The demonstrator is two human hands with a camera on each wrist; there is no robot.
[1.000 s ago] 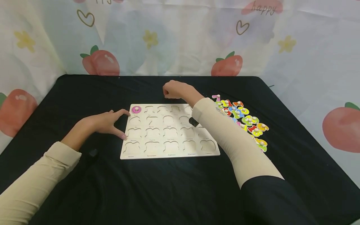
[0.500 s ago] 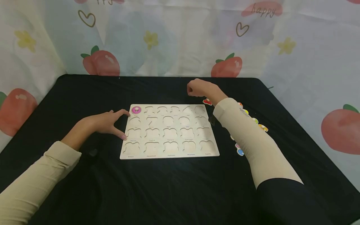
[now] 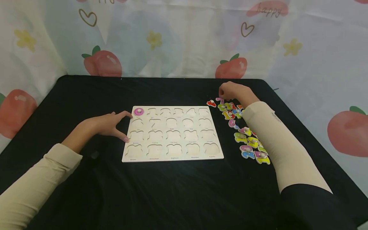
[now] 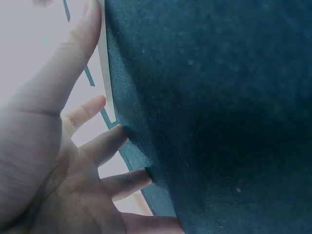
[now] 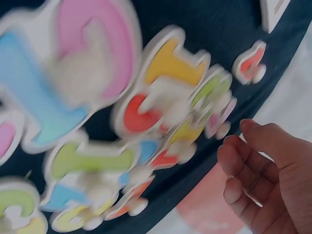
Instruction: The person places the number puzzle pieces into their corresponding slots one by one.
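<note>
A pale wooden number puzzle board (image 3: 172, 134) lies flat on the black cloth. Its top-left recess holds a pink ring-shaped piece (image 3: 139, 111) with a knob. My left hand (image 3: 103, 125) touches the board's left edge, thumb and index finger spread apart; in the left wrist view its thumb (image 4: 73, 58) lies along that edge. Over the far end of the loose number pieces hovers my right hand (image 3: 231, 91), fingers loosely curled, nothing between them. Nearest it are a pink number seven (image 3: 220, 100) and a small red piece (image 5: 251, 63). My right forearm hides some pieces.
More knobbed number pieces (image 3: 241, 137) are spread right of the board, some overlapping. A black cloth (image 3: 172, 195) covers the table. Behind it hangs a printed curtain (image 3: 184, 41) with peaches and flowers.
My right hand has moved right, from behind the board's far edge to above the number pieces. The small red piece and the near pieces are now uncovered. My left hand stays put.
</note>
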